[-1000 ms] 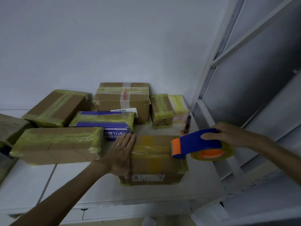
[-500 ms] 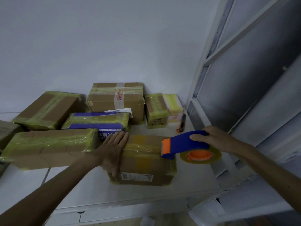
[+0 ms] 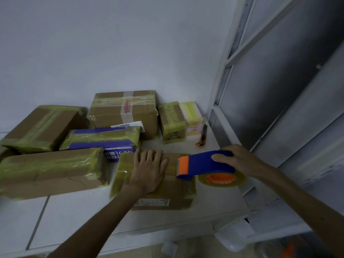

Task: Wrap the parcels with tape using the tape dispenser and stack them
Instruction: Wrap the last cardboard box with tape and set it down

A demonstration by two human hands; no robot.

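Right now the left grip (image 3: 149,170), a bare hand, lies flat with straight fingers on top of the near parcel (image 3: 175,190), pressing it onto the white counter (image 3: 74,211). That parcel is a brown carton with yellowish tape over its top and left end and a white label on its front face. It sits at the counter's near edge, toward the right. The right grip (image 3: 236,159) is curled round the blue body of the tape dispenser (image 3: 202,164), whose orange nose rests on the parcel's top at its right end, close to the left thumb. The tape roll (image 3: 221,178), yellowish on an orange core, hangs past the parcel's right side, above the counter. Behind and to the left lie other taped parcels: a long carton (image 3: 50,170) just beside the near parcel, a blue-printed parcel (image 3: 102,138), a tilted carton (image 3: 42,125) and a large carton (image 3: 122,112) against the wall (image 3: 111,43). Right of the large carton stand a small brown box (image 3: 172,123) and a pale yellow box (image 3: 191,116). A box cutter (image 3: 202,135) lies near them.
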